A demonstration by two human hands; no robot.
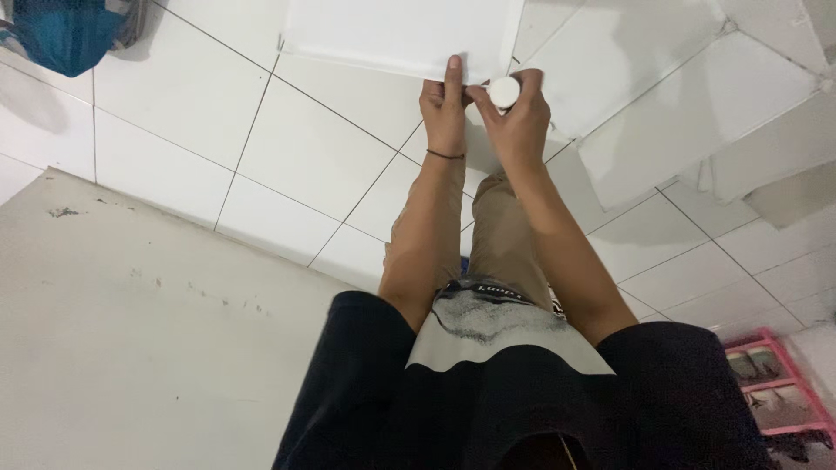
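Observation:
A white flat panel (396,33) lies across the white tiled floor at the top of the head view. My left hand (444,109) rests against its near edge, index finger stretched up onto the panel; a thin dark band circles that wrist. My right hand (515,117) is right beside it, fingers closed round a small round white object (503,90) held at the panel's near right corner. Both arms reach forward over my tan trousers (488,235) and dark shirt.
More white panels (697,104) lie on the floor at the right. A blue bundle (65,35) sits at the top left. A pale grey wall or slab (131,331) fills the lower left. A pink rack (775,387) stands at the lower right.

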